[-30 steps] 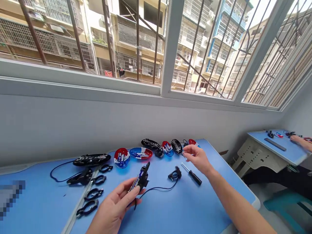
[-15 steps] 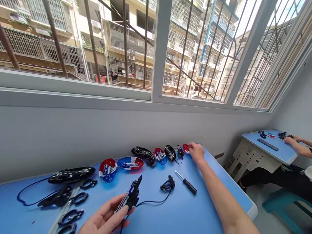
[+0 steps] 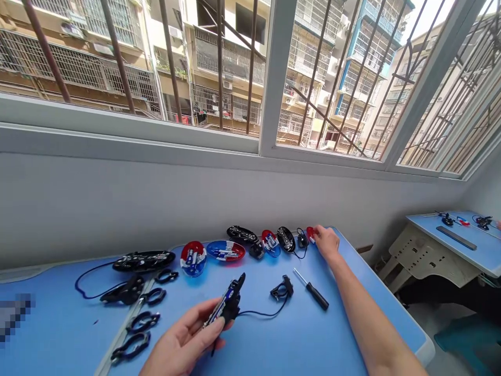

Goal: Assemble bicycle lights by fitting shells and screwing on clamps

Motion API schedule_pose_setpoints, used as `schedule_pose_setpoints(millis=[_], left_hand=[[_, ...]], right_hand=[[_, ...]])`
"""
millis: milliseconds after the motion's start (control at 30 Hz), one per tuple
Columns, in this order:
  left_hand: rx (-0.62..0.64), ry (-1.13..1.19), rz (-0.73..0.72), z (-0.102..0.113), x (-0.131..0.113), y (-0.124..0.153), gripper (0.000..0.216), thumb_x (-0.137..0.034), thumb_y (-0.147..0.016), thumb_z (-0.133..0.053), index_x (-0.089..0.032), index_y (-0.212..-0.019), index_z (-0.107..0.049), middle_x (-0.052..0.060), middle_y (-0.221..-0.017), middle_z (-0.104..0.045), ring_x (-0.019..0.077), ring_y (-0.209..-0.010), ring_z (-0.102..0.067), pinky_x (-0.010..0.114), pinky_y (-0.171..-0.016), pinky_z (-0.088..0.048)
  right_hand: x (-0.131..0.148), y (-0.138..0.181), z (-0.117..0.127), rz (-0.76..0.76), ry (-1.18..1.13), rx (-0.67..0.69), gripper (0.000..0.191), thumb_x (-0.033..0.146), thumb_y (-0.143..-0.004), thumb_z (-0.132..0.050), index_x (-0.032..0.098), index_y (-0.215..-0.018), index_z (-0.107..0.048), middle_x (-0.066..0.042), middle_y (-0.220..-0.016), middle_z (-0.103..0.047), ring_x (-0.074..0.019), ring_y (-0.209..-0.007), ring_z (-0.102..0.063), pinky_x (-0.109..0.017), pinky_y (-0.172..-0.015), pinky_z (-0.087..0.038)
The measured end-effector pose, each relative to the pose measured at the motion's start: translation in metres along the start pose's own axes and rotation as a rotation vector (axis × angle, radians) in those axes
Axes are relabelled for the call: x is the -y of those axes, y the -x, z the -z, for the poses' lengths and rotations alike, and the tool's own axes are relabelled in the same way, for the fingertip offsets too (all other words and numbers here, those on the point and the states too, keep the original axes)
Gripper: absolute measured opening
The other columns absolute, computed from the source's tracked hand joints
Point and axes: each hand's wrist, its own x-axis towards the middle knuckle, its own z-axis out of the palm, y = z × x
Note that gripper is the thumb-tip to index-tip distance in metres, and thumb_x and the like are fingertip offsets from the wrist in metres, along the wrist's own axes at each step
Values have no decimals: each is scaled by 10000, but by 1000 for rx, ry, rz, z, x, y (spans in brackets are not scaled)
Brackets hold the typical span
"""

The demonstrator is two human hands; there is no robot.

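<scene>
My left hand (image 3: pixel 183 337) grips a small black device with a circuit board (image 3: pixel 228 303), tilted upward near the front of the blue table (image 3: pixel 274 344). A thin black cable runs from it to a black clip part (image 3: pixel 282 289) lying on the table. My right hand (image 3: pixel 326 241) reaches to the far right end of the table, fingers curled on a small red piece (image 3: pixel 310 233). A black-handled screwdriver (image 3: pixel 313 290) lies between the two hands.
A row of red, blue and black oval shells (image 3: pixel 226 249) lines the table's back edge, with a long black shell (image 3: pixel 143 259) and black ring parts (image 3: pixel 143 321) at left. A second blue desk (image 3: pixel 457 237) stands at right. A barred window fills the wall above.
My right hand reached from mid-table to the red piece at the far right end and stays on it. My left hand keeps holding the black device.
</scene>
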Motion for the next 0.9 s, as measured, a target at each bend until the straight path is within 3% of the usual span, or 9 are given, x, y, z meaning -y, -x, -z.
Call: schedule_pose_setpoints(millis=[133, 333, 433, 600, 767, 900], left_hand=[[-45, 9, -72, -6, -5, 10, 610, -488, -546, -849, -193, -1051, -674, 60, -964, -726, 296, -951, -636, 301, -676, -534], [9, 7, -130, -14, -12, 23, 505, -427, -654, -789, -167, -1066, -657, 82, -984, -695, 252, -901, -618, 296, -681, -509], [-8, -47, -170, -13, -12, 20, 473, -397, -670, -770, -167, -1066, -652, 81, -1028, -678, 225, -879, -588, 280, -673, -494], [-52, -131, -265, -10, -5, 11, 453, -367, -655, -752, -176, -1053, -648, 41, -983, -677, 182, -751, -559, 267, -643, -458], [-85, -150, -335, -14, -1, 12, 419, -351, -648, -729, -179, -1025, -664, 20, -927, -690, 203, -771, -589, 269, -652, -435], [-64, -171, -335, -16, -2, 15, 414, -332, -654, -713, -175, -1034, -669, 17, -906, -693, 205, -769, -591, 270, -660, -430]], right_hand=[[-4, 5, 3, 51, -54, -114, 189, 217, -884, -528, 277, -916, -704, -13, -760, -687, -181, -810, -618, -254, -618, -428], [22, 29, 16, 291, -230, -258, 269, 249, -910, -441, 191, -974, -695, -85, -968, -715, -229, -869, -585, -331, -738, -433], [56, 59, 19, 535, -309, -205, 253, 265, -935, -450, 207, -959, -695, -66, -971, -716, -211, -897, -581, -317, -803, -434], [107, 115, 9, 876, -313, -30, 111, 265, -834, -651, 254, -932, -702, -26, -945, -711, -188, -810, -576, -276, -696, -420], [124, 131, -9, 938, -258, 50, 45, 257, -784, -718, 224, -795, -689, -24, -759, -666, -170, -688, -538, -266, -607, -339], [123, 132, -17, 941, -243, 71, 44, 210, -798, -686, 214, -762, -663, -25, -746, -641, -166, -667, -520, -266, -587, -306]])
